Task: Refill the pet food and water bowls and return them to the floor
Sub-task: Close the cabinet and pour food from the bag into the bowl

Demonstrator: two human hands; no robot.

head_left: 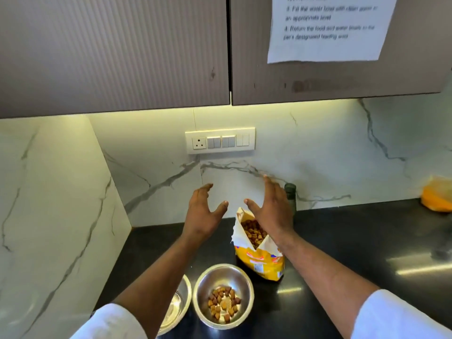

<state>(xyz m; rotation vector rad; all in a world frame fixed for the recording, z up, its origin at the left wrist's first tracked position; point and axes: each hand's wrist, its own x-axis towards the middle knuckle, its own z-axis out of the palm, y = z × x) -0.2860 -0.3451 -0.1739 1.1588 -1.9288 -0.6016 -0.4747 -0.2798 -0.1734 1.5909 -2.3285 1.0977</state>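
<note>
Overhead, taped sheet (327,28) reading "Fill the water bowl"

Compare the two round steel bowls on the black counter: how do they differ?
The right round steel bowl holds brown kibble; the left round steel bowl shows none. The right one is in full view; the left is half hidden under the left forearm. Both sit upright, side by side on the black counter.

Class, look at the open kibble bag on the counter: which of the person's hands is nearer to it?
Right. The right hand hovers open directly over the kibble bag mouth; the left hand is raised open off to the bag's left.
</note>
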